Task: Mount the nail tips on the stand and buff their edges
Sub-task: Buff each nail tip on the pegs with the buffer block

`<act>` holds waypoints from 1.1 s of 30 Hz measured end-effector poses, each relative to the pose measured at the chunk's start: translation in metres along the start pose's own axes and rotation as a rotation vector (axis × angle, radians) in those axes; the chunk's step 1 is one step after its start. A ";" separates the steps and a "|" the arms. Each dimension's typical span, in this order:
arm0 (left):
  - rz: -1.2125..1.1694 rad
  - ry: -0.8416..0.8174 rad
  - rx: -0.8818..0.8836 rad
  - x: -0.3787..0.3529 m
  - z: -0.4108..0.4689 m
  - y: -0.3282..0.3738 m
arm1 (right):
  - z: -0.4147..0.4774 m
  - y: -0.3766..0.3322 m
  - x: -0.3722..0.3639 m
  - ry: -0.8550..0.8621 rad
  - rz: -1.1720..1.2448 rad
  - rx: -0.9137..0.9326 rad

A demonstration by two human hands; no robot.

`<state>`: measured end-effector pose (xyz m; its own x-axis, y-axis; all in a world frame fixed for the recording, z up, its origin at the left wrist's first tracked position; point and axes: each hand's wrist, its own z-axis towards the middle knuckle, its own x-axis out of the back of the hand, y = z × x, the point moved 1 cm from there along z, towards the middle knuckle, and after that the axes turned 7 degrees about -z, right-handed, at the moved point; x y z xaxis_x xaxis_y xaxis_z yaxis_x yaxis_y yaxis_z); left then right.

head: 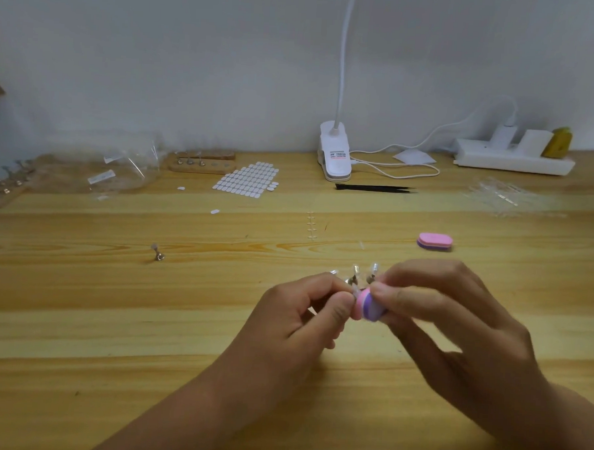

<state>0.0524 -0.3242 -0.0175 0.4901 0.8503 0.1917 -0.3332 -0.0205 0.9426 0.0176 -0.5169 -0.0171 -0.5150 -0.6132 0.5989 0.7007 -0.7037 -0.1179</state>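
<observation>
L hand (305, 313) pinches 1 nail tip (355, 290), long axis up and away. R hand (455, 320) pinches buffer block (367, 308), directly right of tip, approx. touching its edge; contact blurred.

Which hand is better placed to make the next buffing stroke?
The right hand: it pinches the pink buffer, held at the nail tip that the left hand pinches.

Both hands (380, 317) on pink buffer (367, 306)
</observation>
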 end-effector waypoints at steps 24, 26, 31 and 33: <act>0.252 0.117 -0.066 -0.001 -0.003 0.006 | 0.002 0.012 0.001 -0.056 -0.104 -0.067; 0.230 0.120 -0.070 0.000 -0.002 0.006 | 0.001 0.004 -0.001 -0.053 -0.042 -0.048; 0.203 0.104 -0.036 -0.001 -0.003 0.004 | 0.001 0.006 0.001 -0.101 -0.033 -0.044; 0.182 0.106 -0.020 -0.002 -0.004 0.002 | 0.001 0.006 0.000 -0.097 -0.019 -0.078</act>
<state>0.0472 -0.3236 -0.0167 0.3334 0.8841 0.3275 -0.4253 -0.1690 0.8891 0.0219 -0.5205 -0.0169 -0.4752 -0.5641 0.6752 0.6486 -0.7432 -0.1644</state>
